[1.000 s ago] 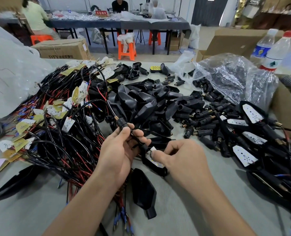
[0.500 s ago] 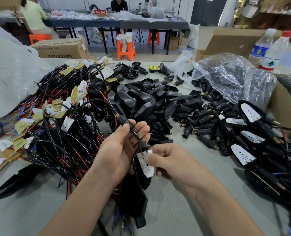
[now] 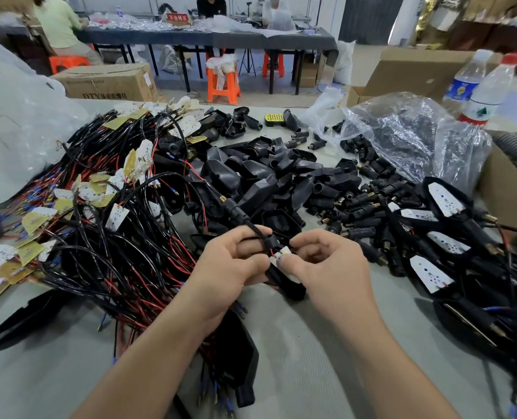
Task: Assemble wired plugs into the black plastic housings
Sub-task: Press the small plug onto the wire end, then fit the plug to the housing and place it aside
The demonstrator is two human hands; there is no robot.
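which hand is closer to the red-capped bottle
Right. The right hand, pinching the LED board, is below and left of the red-capped bottle in the view; the left hand, gripping the cable, is farther left.

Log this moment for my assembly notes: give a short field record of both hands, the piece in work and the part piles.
left hand: holds black cable
right hand: pinches white board
below board: black housing, partly hidden
left side: wire bundle
centre: loose housings pile
right side: assembled units
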